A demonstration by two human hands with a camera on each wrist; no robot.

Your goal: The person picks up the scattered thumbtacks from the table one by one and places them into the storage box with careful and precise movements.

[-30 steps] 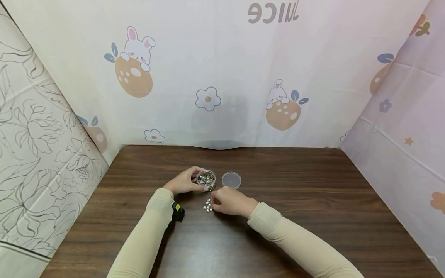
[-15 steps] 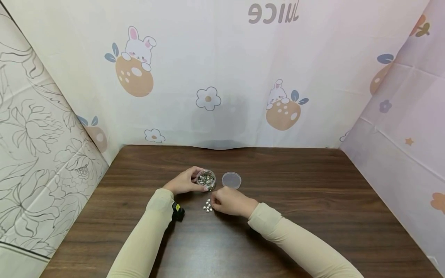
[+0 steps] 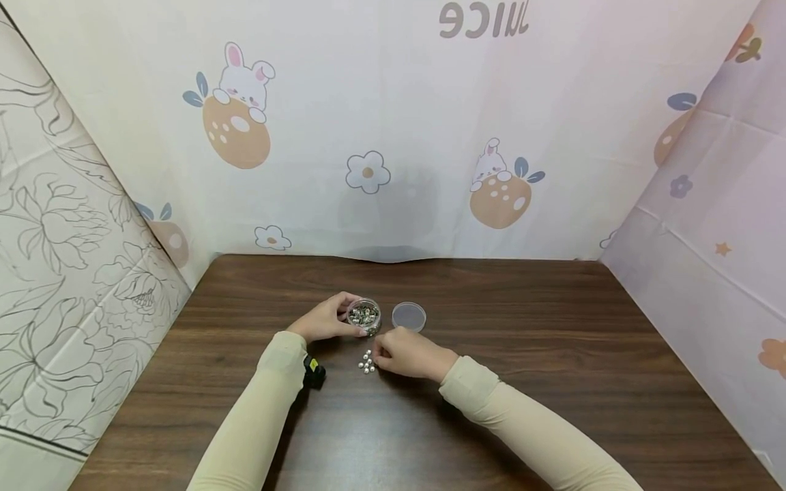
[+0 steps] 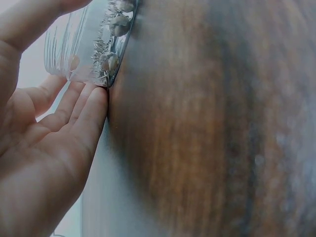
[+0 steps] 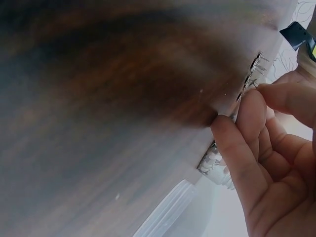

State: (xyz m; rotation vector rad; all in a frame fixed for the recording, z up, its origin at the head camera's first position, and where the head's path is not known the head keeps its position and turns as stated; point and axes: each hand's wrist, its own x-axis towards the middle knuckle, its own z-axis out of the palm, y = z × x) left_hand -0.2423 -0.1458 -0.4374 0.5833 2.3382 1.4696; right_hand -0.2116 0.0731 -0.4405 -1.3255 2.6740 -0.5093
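My left hand (image 3: 328, 320) grips a round clear plastic jar (image 3: 371, 330) on the table, thumb on the near side and fingers behind it. Silver thumbtacks (image 3: 364, 315) fill much of the jar. In front of it lies a small group of loose thumbtacks (image 3: 367, 365), several with points up in the right wrist view. My right hand (image 3: 408, 352) is low at the right side of this group. Its thumb and index fingertip (image 5: 253, 98) meet at a thumbtack (image 5: 254, 82), which they appear to pinch; its head is mostly hidden.
A clear round lid (image 3: 409, 316) lies flat to the right of the jar, just behind my right hand. The dark wood table (image 3: 522, 327) stretches to both sides. A printed cloth (image 3: 393, 123) hangs along its back edge. A black wrist camera (image 3: 315, 374) sits under my left wrist.
Both hands, the jar and the lid keep their places. The head view has shifted very slightly.
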